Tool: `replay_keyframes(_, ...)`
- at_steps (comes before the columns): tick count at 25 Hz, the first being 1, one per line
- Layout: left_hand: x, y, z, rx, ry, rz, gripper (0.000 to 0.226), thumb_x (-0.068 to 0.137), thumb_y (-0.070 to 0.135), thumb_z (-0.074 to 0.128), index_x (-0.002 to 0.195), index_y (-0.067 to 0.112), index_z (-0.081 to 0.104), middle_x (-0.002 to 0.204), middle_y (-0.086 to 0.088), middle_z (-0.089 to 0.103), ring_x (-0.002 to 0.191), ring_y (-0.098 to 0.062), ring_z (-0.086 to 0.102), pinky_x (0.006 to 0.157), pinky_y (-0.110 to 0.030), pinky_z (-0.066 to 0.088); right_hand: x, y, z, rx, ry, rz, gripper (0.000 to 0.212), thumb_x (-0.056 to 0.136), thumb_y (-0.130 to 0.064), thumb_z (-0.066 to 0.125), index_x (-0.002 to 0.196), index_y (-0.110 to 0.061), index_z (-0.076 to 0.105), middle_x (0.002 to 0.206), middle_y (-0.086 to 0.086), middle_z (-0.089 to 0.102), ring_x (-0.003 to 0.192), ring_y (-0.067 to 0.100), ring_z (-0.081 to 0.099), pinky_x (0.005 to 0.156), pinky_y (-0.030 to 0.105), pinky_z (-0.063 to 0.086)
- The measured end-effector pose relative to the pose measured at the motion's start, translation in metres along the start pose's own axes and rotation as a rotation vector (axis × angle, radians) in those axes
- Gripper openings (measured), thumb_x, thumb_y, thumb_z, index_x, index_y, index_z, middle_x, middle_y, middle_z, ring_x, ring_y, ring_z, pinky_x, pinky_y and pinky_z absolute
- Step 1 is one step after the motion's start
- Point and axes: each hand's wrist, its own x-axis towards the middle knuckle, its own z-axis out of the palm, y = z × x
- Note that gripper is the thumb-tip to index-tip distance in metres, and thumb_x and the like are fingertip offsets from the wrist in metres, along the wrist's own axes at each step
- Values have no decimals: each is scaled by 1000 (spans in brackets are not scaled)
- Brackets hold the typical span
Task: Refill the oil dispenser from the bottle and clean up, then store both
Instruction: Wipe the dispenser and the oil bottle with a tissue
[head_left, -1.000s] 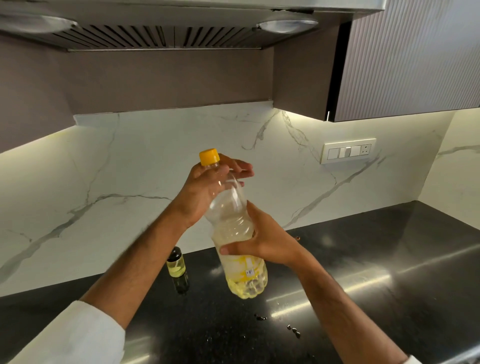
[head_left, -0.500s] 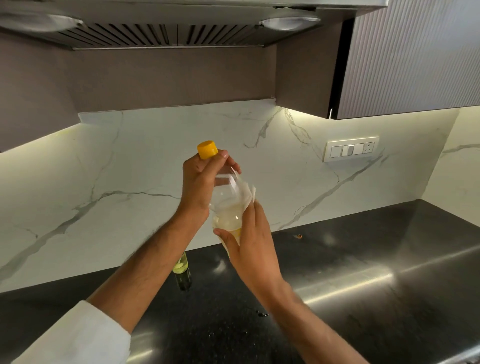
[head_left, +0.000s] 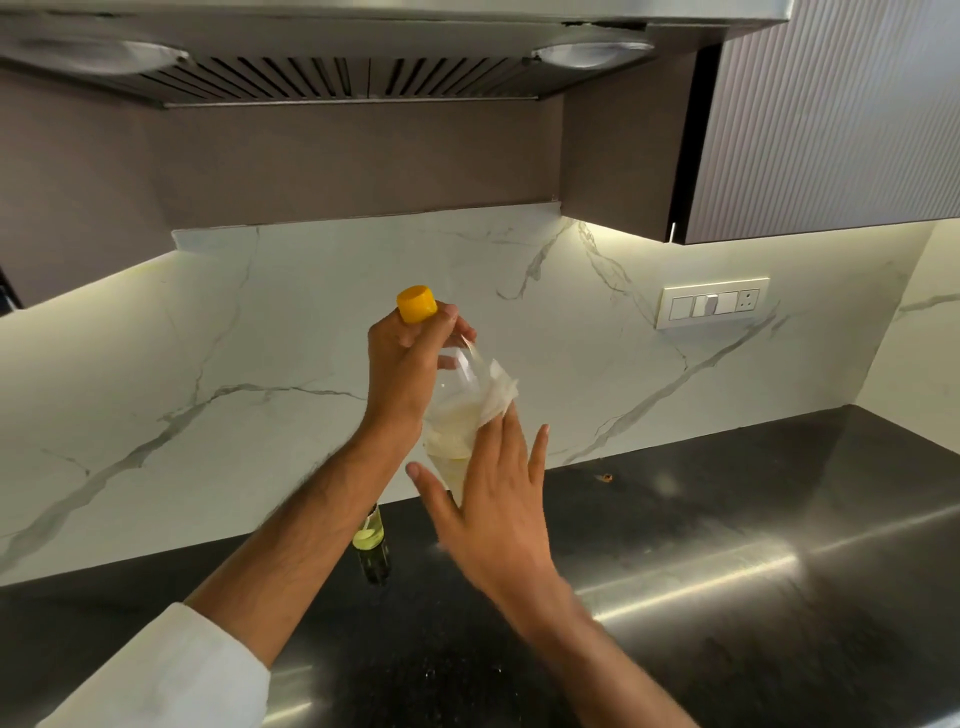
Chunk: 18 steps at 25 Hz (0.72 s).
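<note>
Yellow-capped bottle (head_left: 457, 395) is half hidden: left hand (head_left: 402, 364) grips its neck, flat right hand (head_left: 493, 499) presses tissue (head_left: 496, 395) against it.

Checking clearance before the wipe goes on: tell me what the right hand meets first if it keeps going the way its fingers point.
The right hand points up and away, its fingertips at the white tissue on the oil bottle. Those come first; the marble backsplash lies farther behind, though depth is unclear.

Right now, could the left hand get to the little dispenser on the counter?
Probably not yet. The left hand is gripping the bottle by its neck, while the dispenser stands below, half hidden behind that forearm. Nothing else blocks it.
</note>
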Motion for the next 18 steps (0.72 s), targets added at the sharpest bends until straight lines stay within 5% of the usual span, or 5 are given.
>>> replay_keyframes(4,8,13,-12,-173,-369,-69,23,93,19,56,73,17,68,76,-8,69,80,-33,70,73,-44,55,45,19,-46,773,-434,99,81,86,-70,60,150,-27,34,138,-8,55,126,11,59,105,35,52)
replay_keyframes(9,6,19,-12,-397,-596,-162,19,85,26,60,73,12,63,75,-10,64,78,-36,66,77,-44,52,66,51,-50,1424,-991,274,109,81,-88,26,158,-11,32,160,20,37,148,39,35,124,54,25)
replay_keyframes(11,2,15,-9,-494,-583,-204,20,84,28,61,72,12,63,74,-9,64,77,-35,66,77,-45,54,65,55,-39,1571,-1037,412,113,81,-91,29,153,-5,41,158,25,38,147,44,33,125,56,17)
replay_keyframes(14,-2,10,-3,-555,-579,-208,23,78,33,76,72,14,65,74,-8,64,79,-34,64,78,-45,55,64,61,-24,1576,-812,526,90,92,-82,25,126,-15,73,135,16,65,127,32,60,118,49,34)
replay_keyframes(18,4,14,-7,-549,-432,-192,16,78,28,68,69,15,66,74,-7,64,77,-33,67,76,-46,56,62,80,-19,1546,-779,548,93,95,-79,27,144,-6,56,142,20,58,135,40,50,120,53,32)
